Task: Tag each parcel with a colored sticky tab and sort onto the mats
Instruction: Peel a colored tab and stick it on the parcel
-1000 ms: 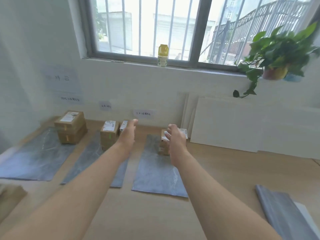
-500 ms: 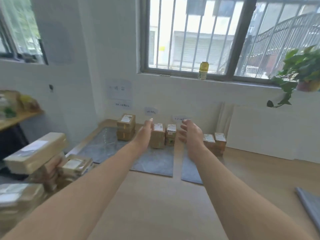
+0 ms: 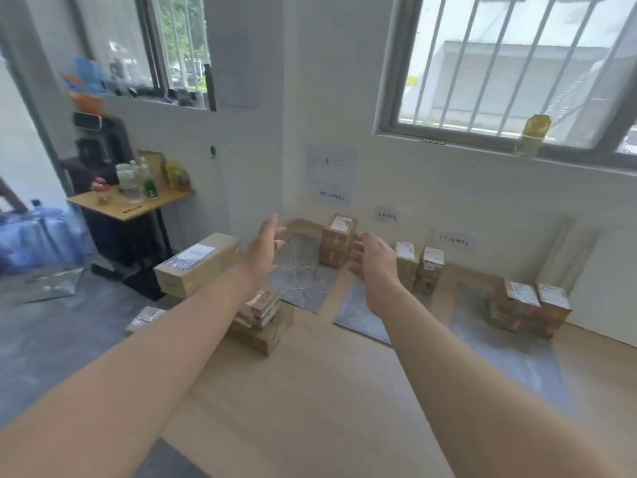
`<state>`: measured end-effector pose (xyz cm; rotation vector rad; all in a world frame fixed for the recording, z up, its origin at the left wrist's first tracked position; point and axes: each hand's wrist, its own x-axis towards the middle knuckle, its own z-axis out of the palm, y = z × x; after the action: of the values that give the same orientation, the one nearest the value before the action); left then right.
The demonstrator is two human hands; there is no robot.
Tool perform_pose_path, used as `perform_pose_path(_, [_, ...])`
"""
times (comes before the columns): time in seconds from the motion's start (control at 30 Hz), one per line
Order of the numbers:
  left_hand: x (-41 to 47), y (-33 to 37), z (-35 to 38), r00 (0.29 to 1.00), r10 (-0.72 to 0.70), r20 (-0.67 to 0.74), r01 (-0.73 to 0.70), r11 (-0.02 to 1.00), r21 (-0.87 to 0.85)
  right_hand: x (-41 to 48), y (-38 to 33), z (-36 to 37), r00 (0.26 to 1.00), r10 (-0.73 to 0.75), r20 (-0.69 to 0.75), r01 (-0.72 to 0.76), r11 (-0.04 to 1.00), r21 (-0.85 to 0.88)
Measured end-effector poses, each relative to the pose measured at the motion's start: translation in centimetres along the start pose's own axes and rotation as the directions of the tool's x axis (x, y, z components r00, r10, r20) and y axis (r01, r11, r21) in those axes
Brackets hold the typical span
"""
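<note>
Three grey mats lie side by side on the wooden floor by the wall: the left mat (image 3: 303, 281), the middle mat (image 3: 362, 312) and the right mat (image 3: 499, 346). A stack of two parcels (image 3: 337, 244) stands on the left mat, upright parcels (image 3: 418, 267) on the middle mat, and low parcels (image 3: 532, 308) on the right one. A pile of loose cardboard parcels (image 3: 262, 319) with a long box (image 3: 196, 263) sits at the left. My left hand (image 3: 265, 251) and my right hand (image 3: 374, 263) reach forward in the air, fingers spread, holding nothing.
A small wooden table (image 3: 134, 205) with bottles stands at the left, blue water jugs (image 3: 38, 239) beside it. Paper labels (image 3: 332, 196) hang on the wall above the mats. White boards (image 3: 586, 281) lean on the wall at right. A bottle (image 3: 534, 134) sits on the windowsill.
My view has swung left, bringing the loose parcel pile and side table into sight. Both empty hands stay stretched forward and now sit over the left mat area.
</note>
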<state>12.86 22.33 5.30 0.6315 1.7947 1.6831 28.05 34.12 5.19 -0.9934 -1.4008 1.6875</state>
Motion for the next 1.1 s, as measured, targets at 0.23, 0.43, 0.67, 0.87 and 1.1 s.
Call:
perform_pose_path(0.23, [1.4,-2.6,-8.9,0.980,-0.072,-0.185,0.060,0.996,-0.069,1.9,4.6,9.0,0.979,0.039,0.202,-0.036,0.999,-0.019])
perform_pose_path(0.43, [3.8,-4.4,-16.8,0.967,-0.091,-0.236,0.086,0.996,-0.032,3.4,7.6,16.6,0.960,0.100,0.262,-0.085,0.994,-0.066])
perform_pose_path(0.67, [12.3,-5.9,-23.6,0.988,-0.091,-0.126,0.090,0.996,-0.009,6.9,11.0,24.8,0.977,0.154,0.149,-0.146,0.987,-0.061])
perform_pose_path(0.87, [19.1,-7.2,-28.7,0.994,-0.089,-0.057,0.091,0.996,0.022,9.0,13.6,30.7,0.978,0.210,0.016,-0.207,0.973,-0.107])
perform_pose_path(1.1, [23.6,-11.6,-32.7,0.975,-0.192,-0.113,0.207,0.968,0.140,10.3,17.2,35.7,0.921,0.388,0.015,-0.375,0.899,-0.228])
